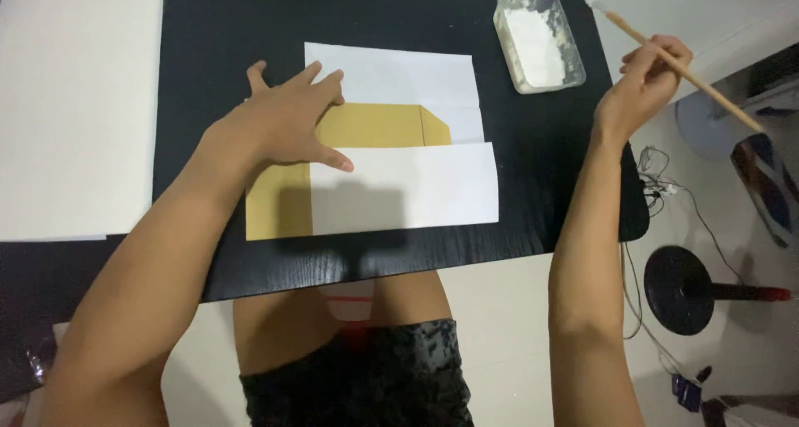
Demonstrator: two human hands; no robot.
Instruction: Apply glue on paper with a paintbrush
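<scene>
My left hand (pixel 287 119) lies flat, fingers spread, on a tan paper envelope (pixel 379 126) that rests on the black table (pixel 208 27). A white sheet (pixel 391 77) lies under the envelope's far side, and another white sheet (pixel 408 190) covers its near right part. My right hand (pixel 645 81) is raised at the table's right edge, pinching a thin wooden brush (pixel 691 73) whose white-tipped end points up and to the left.
A clear plastic tub (pixel 539 37) of white paste stands at the table's far right. A large white board (pixel 75 102) lies at the left. On the floor at the right are a round black stand base (pixel 678 290) and loose cables (pixel 657 186).
</scene>
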